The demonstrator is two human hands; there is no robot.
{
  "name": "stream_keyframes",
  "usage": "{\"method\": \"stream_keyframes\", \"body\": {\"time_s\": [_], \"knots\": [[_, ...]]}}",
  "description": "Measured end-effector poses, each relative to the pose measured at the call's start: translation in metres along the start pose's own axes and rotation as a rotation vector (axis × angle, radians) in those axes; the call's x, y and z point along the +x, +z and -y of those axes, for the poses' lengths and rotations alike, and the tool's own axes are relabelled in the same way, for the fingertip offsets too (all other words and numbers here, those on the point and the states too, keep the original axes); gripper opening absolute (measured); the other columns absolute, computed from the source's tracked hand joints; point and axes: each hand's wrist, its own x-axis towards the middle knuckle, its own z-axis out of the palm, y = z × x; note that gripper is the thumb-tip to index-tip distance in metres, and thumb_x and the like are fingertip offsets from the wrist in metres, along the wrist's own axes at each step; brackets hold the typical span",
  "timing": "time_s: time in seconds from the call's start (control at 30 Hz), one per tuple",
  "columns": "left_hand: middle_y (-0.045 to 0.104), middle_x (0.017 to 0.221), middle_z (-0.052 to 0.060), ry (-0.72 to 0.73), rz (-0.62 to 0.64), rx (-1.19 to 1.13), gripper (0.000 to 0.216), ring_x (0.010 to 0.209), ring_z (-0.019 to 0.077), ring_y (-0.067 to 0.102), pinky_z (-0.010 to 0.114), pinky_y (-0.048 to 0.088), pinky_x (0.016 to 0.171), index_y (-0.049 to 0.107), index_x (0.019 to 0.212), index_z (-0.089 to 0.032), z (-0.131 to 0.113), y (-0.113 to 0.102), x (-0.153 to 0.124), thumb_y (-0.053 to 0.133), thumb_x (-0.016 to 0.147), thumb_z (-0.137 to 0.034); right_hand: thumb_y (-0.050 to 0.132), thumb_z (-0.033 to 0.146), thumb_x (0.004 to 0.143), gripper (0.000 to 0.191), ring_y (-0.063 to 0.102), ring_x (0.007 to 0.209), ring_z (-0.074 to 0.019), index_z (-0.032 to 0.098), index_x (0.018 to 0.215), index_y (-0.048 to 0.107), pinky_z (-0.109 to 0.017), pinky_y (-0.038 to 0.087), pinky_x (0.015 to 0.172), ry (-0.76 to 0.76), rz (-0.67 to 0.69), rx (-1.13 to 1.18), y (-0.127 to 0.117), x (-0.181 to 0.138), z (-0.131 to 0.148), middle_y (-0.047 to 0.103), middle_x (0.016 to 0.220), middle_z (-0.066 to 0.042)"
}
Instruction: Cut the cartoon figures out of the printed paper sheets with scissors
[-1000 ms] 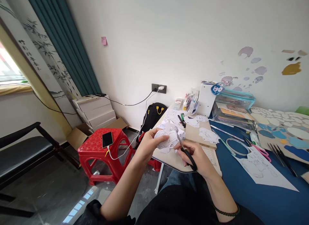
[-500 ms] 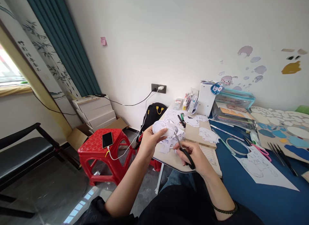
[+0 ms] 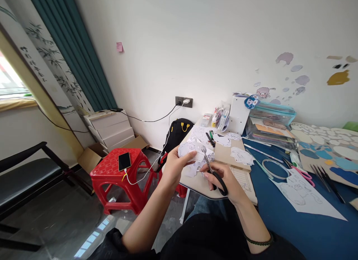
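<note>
Between the thumb and fingers of my left hand (image 3: pixel 176 164) is a white paper cutout (image 3: pixel 188 149) with line drawings on it. My right hand (image 3: pixel 222 177) grips a pair of black-handled scissors (image 3: pixel 220 183), its metal blades pointing up and left to the paper's right edge. Whether the blades touch the paper I cannot tell. White paper scraps (image 3: pixel 192 168) lie on the table beneath both hands. More drawn cutouts (image 3: pixel 241 155) rest on a beige board (image 3: pixel 222 155) to the right of the scissors.
A red stool (image 3: pixel 112 163) with a charging phone (image 3: pixel 124 161) stands at left. On the blue mat (image 3: pixel 268 193) lie a drawn sheet (image 3: pixel 303 193), pink-handled scissors (image 3: pixel 303 173) and tweezers (image 3: pixel 331 183). A black backpack (image 3: pixel 177 135) sits behind the table; a white holder (image 3: pixel 239 114) stands at the back.
The paper in my left hand has turned and shifted slightly to the right. The scissors' handles have spread a little wider in my right hand.
</note>
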Motion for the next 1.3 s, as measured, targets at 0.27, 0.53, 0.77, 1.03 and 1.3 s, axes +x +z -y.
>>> {"method": "stream_keyframes", "body": {"time_s": [0.27, 0.53, 0.77, 1.03, 1.3], "knots": [[0.071, 0.083, 0.005, 0.003, -0.006, 0.001, 0.038, 0.074, 0.017, 0.064, 0.023, 0.053, 0.062, 0.07, 0.09, -0.013, -0.004, 0.005, -0.004, 0.082, 0.056, -0.025, 0.063, 0.037, 0.082, 0.021, 0.05, 0.045, -0.0123, 0.016, 0.085, 0.063, -0.026, 0.043, 0.051, -0.007, -0.009, -0.005, -0.001, 0.0, 0.0, 0.049, 0.049, 0.005], [0.07, 0.082, 0.006, 0.016, 0.023, 0.02, 0.037, 0.073, 0.0168, 0.063, 0.022, 0.052, 0.059, 0.069, 0.088, -0.012, -0.006, 0.002, 0.0, 0.082, 0.057, -0.025, 0.063, 0.039, 0.08, 0.026, 0.045, 0.04, -0.011, 0.013, 0.084, 0.066, -0.025, 0.04, 0.045, -0.029, -0.03, -0.015, -0.001, 0.0, -0.004, 0.046, 0.045, 0.006], [0.07, 0.083, 0.005, 0.033, 0.072, 0.051, 0.037, 0.072, 0.0151, 0.063, 0.022, 0.052, 0.061, 0.069, 0.092, -0.013, -0.003, -0.005, 0.01, 0.08, 0.061, -0.028, 0.061, 0.034, 0.081, 0.023, 0.043, 0.041, -0.0095, 0.012, 0.087, 0.066, -0.023, 0.041, 0.045, 0.011, 0.001, -0.036, -0.004, 0.004, -0.005, 0.045, 0.048, 0.006], [0.067, 0.075, 0.002, 0.032, 0.076, 0.119, 0.033, 0.063, 0.0109, 0.059, 0.02, 0.05, 0.058, 0.065, 0.089, -0.011, -0.008, -0.005, 0.016, 0.079, 0.063, -0.026, 0.06, 0.027, 0.084, 0.016, 0.048, 0.042, -0.0093, 0.012, 0.088, 0.066, -0.021, 0.04, 0.045, 0.003, 0.046, -0.061, -0.007, 0.006, -0.007, 0.048, 0.049, 0.005], [0.068, 0.079, 0.004, 0.066, 0.115, 0.16, 0.031, 0.069, 0.0141, 0.061, 0.022, 0.05, 0.06, 0.065, 0.089, -0.012, -0.009, -0.002, 0.014, 0.078, 0.065, -0.028, 0.06, 0.026, 0.085, 0.014, 0.05, 0.043, -0.0102, 0.014, 0.088, 0.065, -0.023, 0.041, 0.049, -0.031, 0.066, -0.009, -0.009, 0.006, -0.009, 0.049, 0.049, 0.005]]}}
